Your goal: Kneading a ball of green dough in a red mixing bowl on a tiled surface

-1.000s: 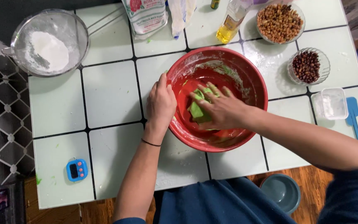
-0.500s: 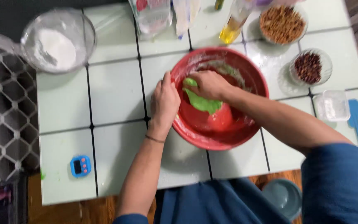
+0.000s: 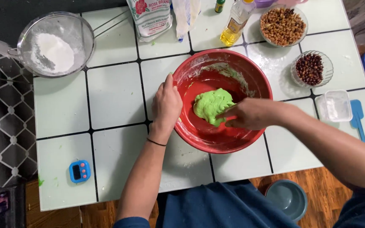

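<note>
Tiled table (image 3: 64,114): right hand (image 3: 250,114) presses green dough (image 3: 210,105).

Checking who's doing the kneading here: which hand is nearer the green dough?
Right. The right hand touches the green dough inside the red bowl; the left hand grips the bowl's left rim, apart from the dough.

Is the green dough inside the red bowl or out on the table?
Inside. The green dough sits on the bottom of the red bowl, with the right hand pressing on it and the left hand gripping the rim.
</note>
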